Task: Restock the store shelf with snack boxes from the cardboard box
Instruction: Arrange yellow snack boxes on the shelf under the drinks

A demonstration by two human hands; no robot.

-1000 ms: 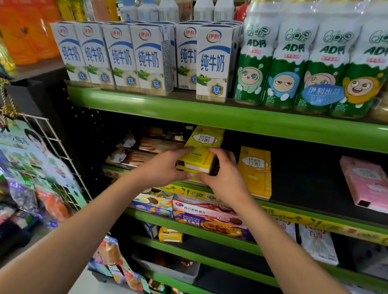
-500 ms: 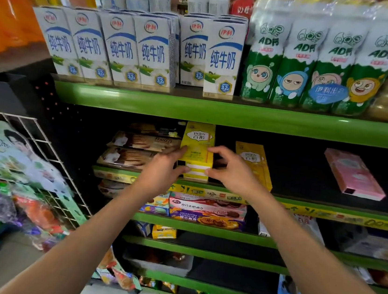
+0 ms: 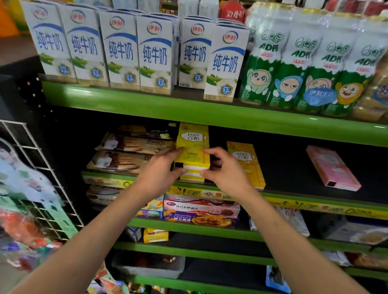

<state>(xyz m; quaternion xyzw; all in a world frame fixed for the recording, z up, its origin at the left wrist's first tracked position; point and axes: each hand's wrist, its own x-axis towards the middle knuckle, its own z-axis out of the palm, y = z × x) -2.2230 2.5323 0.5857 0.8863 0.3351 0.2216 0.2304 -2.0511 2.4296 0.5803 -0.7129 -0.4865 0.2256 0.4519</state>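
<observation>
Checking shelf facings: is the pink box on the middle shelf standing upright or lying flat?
Lying flat. The pink box rests on its broad face on the dark shelf, printed front up, angled, standing alone.

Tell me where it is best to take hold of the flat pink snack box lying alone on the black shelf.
Probably by its two long side edges near the front end, from the shelf's open front. The flat pink snack box lies flat and slanted, its short end facing outward, with bare black shelf on both sides.
</observation>
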